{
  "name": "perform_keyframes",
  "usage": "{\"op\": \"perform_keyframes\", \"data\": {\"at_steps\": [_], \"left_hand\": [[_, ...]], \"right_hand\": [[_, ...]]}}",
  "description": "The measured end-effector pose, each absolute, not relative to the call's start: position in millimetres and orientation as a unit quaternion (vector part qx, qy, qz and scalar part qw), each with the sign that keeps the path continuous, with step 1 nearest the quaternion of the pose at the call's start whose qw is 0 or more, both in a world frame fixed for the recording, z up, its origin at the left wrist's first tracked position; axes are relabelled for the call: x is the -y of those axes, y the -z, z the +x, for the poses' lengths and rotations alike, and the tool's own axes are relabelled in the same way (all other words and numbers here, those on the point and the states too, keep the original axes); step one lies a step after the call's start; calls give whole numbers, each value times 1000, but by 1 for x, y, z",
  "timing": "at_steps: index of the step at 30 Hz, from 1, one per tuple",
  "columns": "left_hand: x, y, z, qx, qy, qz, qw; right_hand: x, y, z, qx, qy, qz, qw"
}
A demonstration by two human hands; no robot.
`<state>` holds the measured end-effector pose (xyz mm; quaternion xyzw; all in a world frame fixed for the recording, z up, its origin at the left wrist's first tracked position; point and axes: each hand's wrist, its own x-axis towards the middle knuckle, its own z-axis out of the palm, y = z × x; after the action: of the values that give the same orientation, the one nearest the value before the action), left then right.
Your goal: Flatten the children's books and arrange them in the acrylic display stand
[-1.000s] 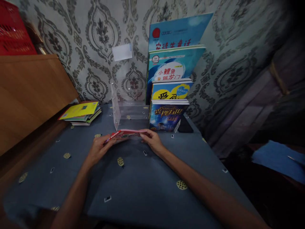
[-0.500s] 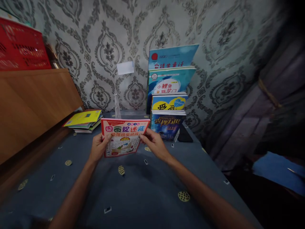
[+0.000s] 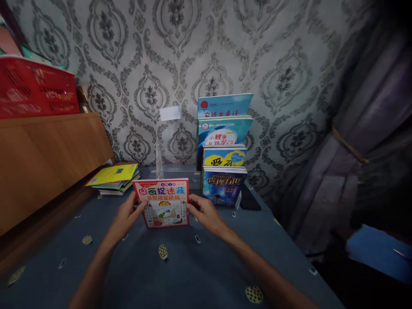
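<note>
Between my two hands is a red-bordered picture book (image 3: 169, 210), held upright with its cover toward me and its lower edge at or close to the tablecloth. My left hand (image 3: 126, 214) pinches its left side, thumb on the front. On the right side, my right hand (image 3: 204, 213) grips the edge with thumb and fingers. Behind the book stands a clear plastic rack (image 3: 170, 150) with a white label (image 3: 170, 113). To the right, several books stand in stepped rows, with a dark blue book (image 3: 223, 184) in front and a light blue book (image 3: 225, 105) at the back.
A stack of thin books with a yellow one (image 3: 114, 175) on top lies at the left, beside a wooden cabinet (image 3: 51, 159) bearing a red basket (image 3: 38, 88). A dark flat object (image 3: 250, 201) lies right of the rack. A tied curtain (image 3: 341, 167) hangs at the right.
The picture book has gone from tilted to upright and lower toward the table, both hands still on it. My view has tipped upward, so the scene sits lower.
</note>
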<state>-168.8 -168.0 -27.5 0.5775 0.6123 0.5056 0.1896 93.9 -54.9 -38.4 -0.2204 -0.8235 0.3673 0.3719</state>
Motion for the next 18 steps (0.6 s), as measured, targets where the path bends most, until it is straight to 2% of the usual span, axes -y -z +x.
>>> {"op": "perform_keyframes", "data": {"at_steps": [3,8,12,18], "left_hand": [[169,33,-173,-620,-480,586,204],[165,35,-172,-576,-516,581,253],[160,23,-172,-548,-525,601,250],[144,-5,-177,-525,-522,628,241]], "right_hand": [[54,38,92,829,-351,-225,372],[51,34,91,840,-335,-223,365],[44,25,88,842,-338,-218,360],[25,-6,81,850,-282,-214,390]]}}
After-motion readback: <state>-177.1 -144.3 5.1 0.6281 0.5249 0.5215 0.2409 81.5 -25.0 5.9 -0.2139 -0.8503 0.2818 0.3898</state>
